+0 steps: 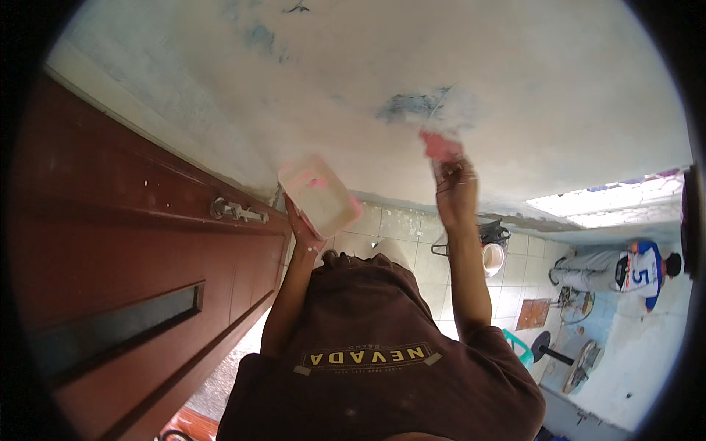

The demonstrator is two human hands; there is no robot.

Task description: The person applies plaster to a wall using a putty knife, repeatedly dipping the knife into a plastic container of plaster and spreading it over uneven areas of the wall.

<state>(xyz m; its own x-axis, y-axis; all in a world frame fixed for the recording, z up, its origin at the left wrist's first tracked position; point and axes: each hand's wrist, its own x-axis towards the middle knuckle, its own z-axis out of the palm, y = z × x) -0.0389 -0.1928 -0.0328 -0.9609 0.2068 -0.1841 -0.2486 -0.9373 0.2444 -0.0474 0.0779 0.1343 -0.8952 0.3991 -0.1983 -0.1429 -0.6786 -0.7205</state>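
My left hand [305, 234] grips a shallow rectangular plastic tub [332, 212] from below and its near side. The tub is pale, with pink on its rim and a pink smear inside. My right hand [457, 192] is raised to the wall, fingers pinched on a flat pink-red spreader [441, 147] with a blurred, uneven edge. That spreader is at or very close to the whitish wall [331, 81], just below a grey-blue bare patch [415, 106]. Whether it touches the surface I cannot tell.
A reddish-brown door [147, 213] with a metal handle [239, 212] stands at my left. On the tiled floor [401, 224] at right are a black bag [494, 232] and a white bucket [493, 259]. Farther right are a standing fan [581, 364], a teal chair [519, 348] and another person [614, 270].
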